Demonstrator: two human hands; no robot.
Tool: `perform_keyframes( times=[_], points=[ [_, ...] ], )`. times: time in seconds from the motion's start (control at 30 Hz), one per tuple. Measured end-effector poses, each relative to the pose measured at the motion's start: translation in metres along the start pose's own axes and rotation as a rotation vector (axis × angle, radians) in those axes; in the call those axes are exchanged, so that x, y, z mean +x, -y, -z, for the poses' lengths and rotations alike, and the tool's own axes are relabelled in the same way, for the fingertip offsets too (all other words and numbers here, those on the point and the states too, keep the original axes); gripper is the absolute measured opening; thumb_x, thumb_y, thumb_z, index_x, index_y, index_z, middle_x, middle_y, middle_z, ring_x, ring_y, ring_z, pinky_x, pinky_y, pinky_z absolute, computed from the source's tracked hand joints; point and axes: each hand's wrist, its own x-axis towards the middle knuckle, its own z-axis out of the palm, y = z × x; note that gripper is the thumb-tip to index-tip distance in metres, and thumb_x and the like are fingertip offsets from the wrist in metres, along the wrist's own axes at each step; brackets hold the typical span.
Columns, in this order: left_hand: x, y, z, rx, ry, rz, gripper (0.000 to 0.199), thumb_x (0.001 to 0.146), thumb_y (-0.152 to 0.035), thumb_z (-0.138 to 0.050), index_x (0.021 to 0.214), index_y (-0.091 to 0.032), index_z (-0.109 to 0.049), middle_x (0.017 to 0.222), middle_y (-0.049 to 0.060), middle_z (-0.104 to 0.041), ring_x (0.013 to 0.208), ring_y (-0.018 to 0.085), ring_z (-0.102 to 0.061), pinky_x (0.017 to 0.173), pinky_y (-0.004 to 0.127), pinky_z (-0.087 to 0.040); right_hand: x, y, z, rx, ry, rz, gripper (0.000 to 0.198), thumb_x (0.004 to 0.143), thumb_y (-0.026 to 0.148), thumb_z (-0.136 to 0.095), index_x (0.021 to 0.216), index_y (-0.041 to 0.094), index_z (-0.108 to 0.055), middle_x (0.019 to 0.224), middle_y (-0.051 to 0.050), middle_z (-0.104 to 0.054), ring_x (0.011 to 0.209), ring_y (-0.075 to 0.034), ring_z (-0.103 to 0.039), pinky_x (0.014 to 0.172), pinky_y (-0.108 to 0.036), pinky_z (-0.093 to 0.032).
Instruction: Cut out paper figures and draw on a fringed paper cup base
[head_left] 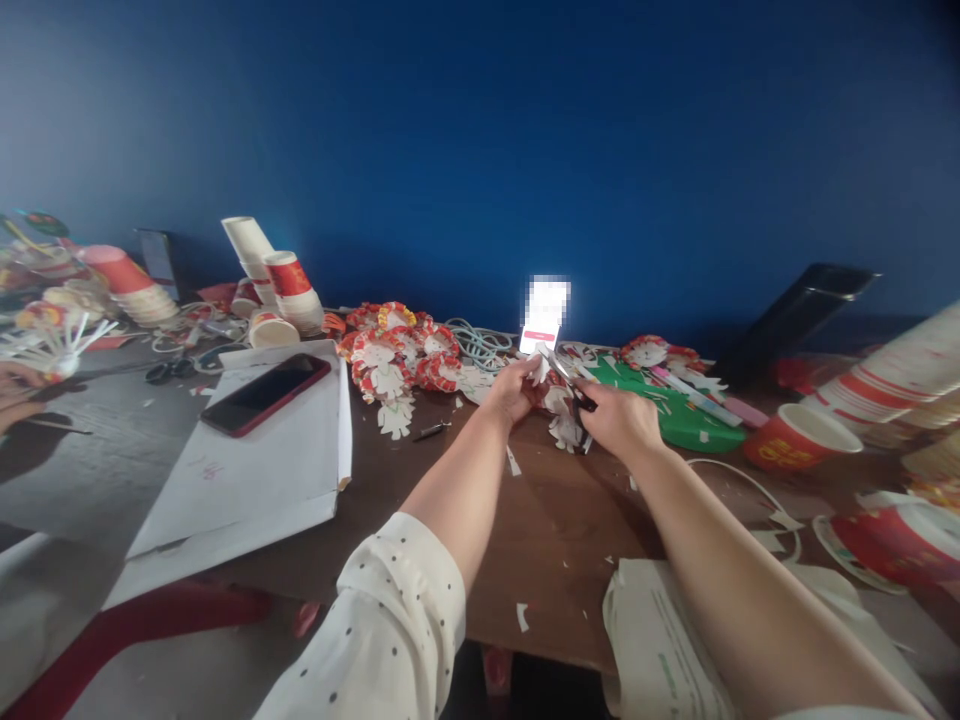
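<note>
My left hand (516,392) is closed, pinching a small white paper cutout (541,363) above the brown table. My right hand (621,415) grips a pair of scissors (561,370), its blades pointing left and touching or almost touching the cutout. Below and between the hands lie more white paper cutouts (564,430). Just behind them a lit phone (538,338) leans upright by the blue wall. To the left is a heap of red and white flower-like paper cutouts (386,362).
A dark phone (266,393) rests on a white box (247,480) at left. Paper cups (289,290) stand behind it. On the right are a green board (682,415), a red cup (802,440) and a folded paper bag (660,630). Another person's hand (16,392) shows far left.
</note>
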Motion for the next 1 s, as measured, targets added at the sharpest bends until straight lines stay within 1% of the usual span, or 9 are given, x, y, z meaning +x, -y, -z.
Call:
perform_keyframes(
  times=[0.1, 0.2, 0.3, 0.37, 0.43, 0.53, 0.67, 0.8, 1.0],
  points=[
    [-0.001, -0.002, -0.001, -0.010, -0.012, 0.002, 0.012, 0.078, -0.015, -0.072, 0.073, -0.012, -0.061, 0.061, 0.000, -0.056, 0.053, 0.006, -0.050, 0.051, 0.020, -0.038, 0.000, -0.001, 0.002, -0.013, 0.014, -0.003, 0.045, 0.085, 0.041, -0.056, 0.129, 0.037, -0.066, 0.112, -0.006, -0.075, 0.096, -0.031, -0.069, 0.075, -0.038, -0.048],
    [0.001, -0.002, -0.001, 0.020, -0.025, -0.035, 0.011, 0.078, -0.015, -0.071, 0.074, -0.013, -0.061, 0.061, -0.001, -0.057, 0.053, 0.006, -0.051, 0.052, 0.019, -0.040, 0.002, -0.004, -0.004, 0.061, 0.027, -0.043, 0.042, 0.083, 0.046, -0.059, 0.122, 0.036, -0.071, 0.102, -0.007, -0.076, 0.091, -0.031, -0.069, 0.074, -0.039, -0.049],
    [0.004, -0.002, 0.000, 0.071, -0.058, -0.117, 0.012, 0.077, -0.018, -0.073, 0.078, -0.014, -0.062, 0.064, -0.001, -0.061, 0.054, 0.007, -0.052, 0.054, 0.021, -0.041, 0.004, -0.006, -0.015, 0.343, 0.042, -0.049, 0.044, 0.077, 0.055, -0.067, 0.112, 0.030, -0.076, 0.089, -0.007, -0.077, 0.082, -0.028, -0.069, 0.070, -0.036, -0.051],
    [0.007, -0.001, 0.001, 0.097, -0.071, -0.166, 0.015, 0.075, -0.021, -0.076, 0.077, -0.014, -0.062, 0.063, -0.002, -0.061, 0.053, 0.007, -0.051, 0.054, 0.021, -0.039, 0.005, -0.006, -0.020, 0.628, 0.102, -0.031, 0.047, 0.073, 0.056, -0.071, 0.107, 0.024, -0.078, 0.076, -0.005, -0.074, 0.070, -0.024, -0.068, 0.062, -0.033, -0.051],
    [0.010, -0.001, 0.002, 0.105, -0.088, -0.204, 0.017, 0.074, -0.022, -0.077, 0.076, -0.014, -0.063, 0.063, -0.002, -0.061, 0.053, 0.007, -0.051, 0.056, 0.022, -0.038, 0.006, -0.005, -0.020, 0.868, 0.184, -0.054, 0.052, 0.070, 0.057, -0.075, 0.106, 0.019, -0.078, 0.064, -0.004, -0.069, 0.055, -0.020, -0.062, 0.051, -0.030, -0.048],
    [0.013, -0.001, 0.002, 0.097, -0.111, -0.228, 0.016, 0.075, -0.022, -0.078, 0.075, -0.014, -0.063, 0.064, -0.002, -0.062, 0.054, 0.007, -0.052, 0.058, 0.023, -0.038, 0.004, -0.002, -0.013, 1.047, 0.257, -0.119, 0.058, 0.063, 0.055, -0.081, 0.104, 0.015, -0.078, 0.056, -0.003, -0.065, 0.043, -0.014, -0.054, 0.043, -0.027, -0.044],
    [0.011, -0.001, 0.000, 0.098, -0.122, -0.249, 0.015, 0.077, -0.020, -0.075, 0.072, -0.014, -0.062, 0.060, -0.003, -0.058, 0.051, 0.006, -0.047, 0.056, 0.023, -0.035, 0.002, 0.003, -0.004, 1.120, 0.291, -0.140, 0.060, 0.060, 0.055, -0.084, 0.100, 0.012, -0.078, 0.053, -0.002, -0.062, 0.040, -0.012, -0.052, 0.039, -0.024, -0.042],
    [0.010, -0.002, -0.002, 0.089, -0.132, -0.262, 0.018, 0.077, -0.022, -0.077, 0.071, -0.015, -0.061, 0.060, -0.003, -0.059, 0.052, 0.007, -0.049, 0.058, 0.024, -0.036, 0.001, 0.003, -0.004, 1.140, 0.319, -0.138, 0.057, 0.060, 0.056, -0.084, 0.096, 0.013, -0.079, 0.052, -0.002, -0.062, 0.039, -0.011, -0.051, 0.036, -0.023, -0.042],
    [0.017, 0.003, 0.005, 0.163, -0.082, -0.293, 0.019, 0.075, -0.028, -0.078, 0.075, -0.015, -0.064, 0.061, -0.002, -0.059, 0.055, 0.008, -0.050, 0.059, 0.023, -0.038, 0.000, 0.003, -0.004, 1.103, 0.367, -0.124, 0.059, 0.062, 0.055, -0.083, 0.102, 0.012, -0.078, 0.052, -0.002, -0.063, 0.039, -0.010, -0.053, 0.037, -0.022, -0.043]
  ],
)
